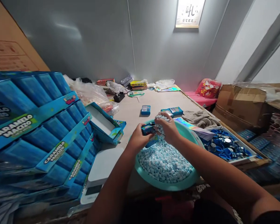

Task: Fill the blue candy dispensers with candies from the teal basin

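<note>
A turquoise basin (140, 165) holds a heap of small white and pale blue candies (165, 161). Over its far left side, my left hand (140, 137) is closed round a small blue box (148, 128) with an open top. My right hand (169, 127) grips a handful of candies (160, 128) right beside that box, and some candies spill below its fingers. Another small blue box (146, 109) lies on the table beyond my hands, and two more blue boxes (172, 111) lie side by side behind the basin.
Stacked blue display cartons (53, 149) rise at the left, beside a white scale (105, 165) and an open blue carton (102, 121). At the right are a tray of blue lids (224, 146), a grey cloth (199, 118) and a cardboard box (240, 105). Plastic bags (91, 91) lie farther back.
</note>
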Demonstrator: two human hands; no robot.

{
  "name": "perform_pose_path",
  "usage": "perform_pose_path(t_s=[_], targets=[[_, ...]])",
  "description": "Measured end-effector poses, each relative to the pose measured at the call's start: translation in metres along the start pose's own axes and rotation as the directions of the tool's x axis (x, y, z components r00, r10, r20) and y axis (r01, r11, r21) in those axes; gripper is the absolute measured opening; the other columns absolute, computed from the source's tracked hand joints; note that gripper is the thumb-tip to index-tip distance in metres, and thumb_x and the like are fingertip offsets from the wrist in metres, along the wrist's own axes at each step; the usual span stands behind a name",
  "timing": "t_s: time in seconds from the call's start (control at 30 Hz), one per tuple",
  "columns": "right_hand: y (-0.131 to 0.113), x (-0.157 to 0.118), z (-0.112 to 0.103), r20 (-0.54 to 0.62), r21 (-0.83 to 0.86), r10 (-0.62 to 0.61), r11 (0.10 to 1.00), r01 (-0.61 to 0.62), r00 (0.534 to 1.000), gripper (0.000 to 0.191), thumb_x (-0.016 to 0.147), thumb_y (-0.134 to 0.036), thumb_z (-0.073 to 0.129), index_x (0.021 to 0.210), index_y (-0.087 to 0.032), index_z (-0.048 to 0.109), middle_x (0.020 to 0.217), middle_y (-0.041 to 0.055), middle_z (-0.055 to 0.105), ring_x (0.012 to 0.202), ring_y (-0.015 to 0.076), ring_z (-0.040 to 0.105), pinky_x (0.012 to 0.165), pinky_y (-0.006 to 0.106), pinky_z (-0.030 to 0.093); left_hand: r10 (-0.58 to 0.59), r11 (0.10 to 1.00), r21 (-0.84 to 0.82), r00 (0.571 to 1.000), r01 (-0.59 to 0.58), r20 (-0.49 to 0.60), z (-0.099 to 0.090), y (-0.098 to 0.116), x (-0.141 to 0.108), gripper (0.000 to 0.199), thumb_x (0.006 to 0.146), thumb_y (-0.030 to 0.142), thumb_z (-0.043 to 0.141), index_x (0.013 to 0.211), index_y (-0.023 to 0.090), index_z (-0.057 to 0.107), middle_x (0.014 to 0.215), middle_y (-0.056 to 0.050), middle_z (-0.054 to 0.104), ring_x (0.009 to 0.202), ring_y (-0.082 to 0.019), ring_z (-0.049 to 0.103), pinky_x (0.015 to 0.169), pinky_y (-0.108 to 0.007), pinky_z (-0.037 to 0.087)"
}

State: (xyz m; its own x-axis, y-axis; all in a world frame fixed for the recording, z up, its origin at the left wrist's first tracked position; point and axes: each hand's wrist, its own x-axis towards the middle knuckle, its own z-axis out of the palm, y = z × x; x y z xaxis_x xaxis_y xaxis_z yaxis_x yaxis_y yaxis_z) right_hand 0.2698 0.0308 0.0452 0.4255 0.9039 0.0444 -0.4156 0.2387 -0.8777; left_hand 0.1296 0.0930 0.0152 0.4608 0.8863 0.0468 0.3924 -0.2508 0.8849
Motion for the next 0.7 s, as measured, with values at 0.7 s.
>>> perform_pose_path(t_s=[0.7], targets=[[-0.008,0.008,-0.021,0.019,0.132,-0.056,0.99,0.053,0.998,0.037,0.06,-0.03,0.077,0.084,-0.026,0.049,0.065,-0.0086,0.052,0.051,0.0097,0.051,0.041,0.022,0.032,0.197,0.967,0.081,0.908,-0.243,0.371,0.003,0.01,-0.012,0.039,0.07,0.027,0.072,0.109,0.025,0.064,0.102,-0.003,0.072,0.091,-0.025,0.068,0.08,-0.038,0.053]])
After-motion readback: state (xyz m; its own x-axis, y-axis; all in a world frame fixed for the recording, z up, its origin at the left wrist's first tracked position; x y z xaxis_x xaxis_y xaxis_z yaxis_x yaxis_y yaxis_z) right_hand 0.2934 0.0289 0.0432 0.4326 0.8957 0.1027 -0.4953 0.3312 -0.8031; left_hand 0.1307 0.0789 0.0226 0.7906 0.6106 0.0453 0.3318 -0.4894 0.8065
